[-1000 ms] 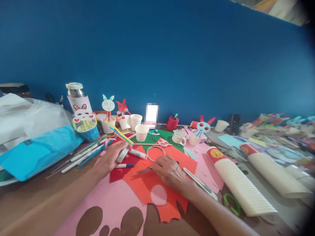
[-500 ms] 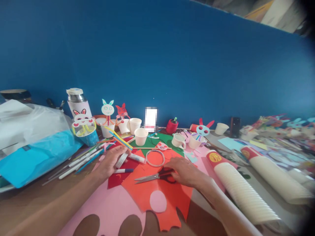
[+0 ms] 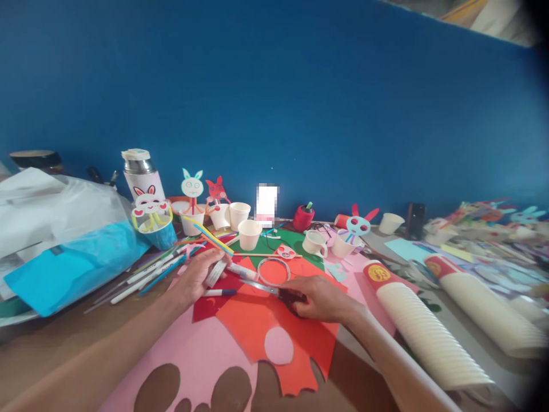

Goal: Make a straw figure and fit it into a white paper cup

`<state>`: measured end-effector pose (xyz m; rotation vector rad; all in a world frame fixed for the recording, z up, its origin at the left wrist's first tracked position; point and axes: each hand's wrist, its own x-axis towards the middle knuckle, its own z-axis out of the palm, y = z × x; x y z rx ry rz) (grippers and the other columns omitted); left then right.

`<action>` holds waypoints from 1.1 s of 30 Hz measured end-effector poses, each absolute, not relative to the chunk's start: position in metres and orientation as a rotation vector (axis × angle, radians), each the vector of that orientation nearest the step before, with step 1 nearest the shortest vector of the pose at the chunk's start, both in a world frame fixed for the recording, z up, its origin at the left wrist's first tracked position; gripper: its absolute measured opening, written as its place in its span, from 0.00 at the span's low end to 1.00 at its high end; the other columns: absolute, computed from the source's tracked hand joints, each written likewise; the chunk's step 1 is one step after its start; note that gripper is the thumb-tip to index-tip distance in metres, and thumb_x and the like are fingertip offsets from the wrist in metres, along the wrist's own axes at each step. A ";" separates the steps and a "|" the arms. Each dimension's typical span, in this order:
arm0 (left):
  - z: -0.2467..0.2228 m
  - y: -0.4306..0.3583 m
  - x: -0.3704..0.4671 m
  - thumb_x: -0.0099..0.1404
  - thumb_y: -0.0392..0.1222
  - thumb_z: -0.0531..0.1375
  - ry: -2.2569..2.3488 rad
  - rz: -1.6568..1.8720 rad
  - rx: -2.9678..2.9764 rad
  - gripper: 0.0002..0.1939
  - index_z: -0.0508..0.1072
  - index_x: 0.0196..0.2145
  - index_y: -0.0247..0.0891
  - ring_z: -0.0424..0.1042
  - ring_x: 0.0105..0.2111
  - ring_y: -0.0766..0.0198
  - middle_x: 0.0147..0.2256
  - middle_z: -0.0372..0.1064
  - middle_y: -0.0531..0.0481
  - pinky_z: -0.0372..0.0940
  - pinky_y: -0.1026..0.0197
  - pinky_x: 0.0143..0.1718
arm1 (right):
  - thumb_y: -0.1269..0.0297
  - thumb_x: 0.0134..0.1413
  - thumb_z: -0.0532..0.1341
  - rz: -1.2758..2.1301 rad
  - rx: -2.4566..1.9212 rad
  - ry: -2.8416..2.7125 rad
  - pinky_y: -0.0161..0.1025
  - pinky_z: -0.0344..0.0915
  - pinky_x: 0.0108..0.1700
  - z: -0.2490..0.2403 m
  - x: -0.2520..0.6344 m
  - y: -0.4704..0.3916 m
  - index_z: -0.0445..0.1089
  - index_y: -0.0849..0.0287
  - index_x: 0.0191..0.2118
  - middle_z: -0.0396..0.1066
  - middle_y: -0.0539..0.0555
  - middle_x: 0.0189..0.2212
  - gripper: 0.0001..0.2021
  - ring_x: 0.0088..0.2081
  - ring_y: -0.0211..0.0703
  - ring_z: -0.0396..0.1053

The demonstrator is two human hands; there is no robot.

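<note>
My left hand point(image 3: 206, 268) is closed on a few thin yellow and blue strips point(image 3: 214, 239), which point up and to the left. A small whitish roll-like thing point(image 3: 215, 273) lies at its fingers; whether it is held I cannot tell. My right hand point(image 3: 316, 296) is wrapped round the handles of a pair of scissors point(image 3: 262, 287), their blades pointing left above red-orange paper point(image 3: 251, 320). A clear ring point(image 3: 273, 272) and a white tube point(image 3: 242, 270) lie between the hands. Cut pink paper point(image 3: 201, 355) and a pink oval point(image 3: 278, 345) are nearer me.
Paper cups point(image 3: 249, 234) with paper animal figures stand along the blue wall point(image 3: 274, 103). Stacked cups point(image 3: 429, 326) lie at the right. Pens point(image 3: 148, 274), a flask point(image 3: 143, 177) and a blue-and-clear bag point(image 3: 81, 257) are at the left.
My right hand has lifted the scissors from the red-orange paper, and the blades have swung up and nearer my left hand. The left hand keeps its hold on the strips.
</note>
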<state>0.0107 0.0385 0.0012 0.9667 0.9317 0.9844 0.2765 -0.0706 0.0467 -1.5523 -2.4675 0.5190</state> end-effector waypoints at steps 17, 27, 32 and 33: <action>0.021 0.021 0.017 0.54 0.44 0.60 0.946 0.843 0.878 0.08 0.70 0.27 0.35 0.65 0.16 0.71 0.23 0.69 0.54 0.61 0.70 0.17 | 0.60 0.43 0.61 1.016 -1.566 -2.163 0.33 0.62 0.32 0.050 0.263 -0.069 0.67 0.51 0.45 0.71 0.48 0.29 0.19 0.30 0.38 0.67; 0.027 0.017 0.023 0.54 0.40 0.60 0.926 0.829 0.751 0.05 0.69 0.26 0.36 0.66 0.16 0.70 0.22 0.71 0.53 0.63 0.68 0.18 | 0.59 0.44 0.61 1.017 -1.547 -2.114 0.32 0.62 0.30 0.046 0.262 -0.068 0.69 0.52 0.43 0.70 0.47 0.26 0.17 0.27 0.37 0.66; 0.027 0.011 0.027 0.54 0.37 0.60 0.933 0.816 0.703 0.02 0.69 0.27 0.36 0.66 0.16 0.69 0.20 0.71 0.54 0.62 0.68 0.17 | 0.61 0.44 0.62 1.014 -1.500 -2.107 0.31 0.61 0.29 0.042 0.262 -0.067 0.69 0.53 0.44 0.71 0.47 0.25 0.17 0.27 0.36 0.66; 0.026 0.010 0.028 0.54 0.37 0.60 0.933 0.815 0.700 0.02 0.69 0.27 0.36 0.66 0.16 0.69 0.20 0.71 0.53 0.62 0.68 0.17 | 0.61 0.44 0.61 1.013 -1.490 -2.107 0.31 0.61 0.29 0.041 0.262 -0.067 0.69 0.53 0.44 0.71 0.47 0.25 0.17 0.27 0.36 0.66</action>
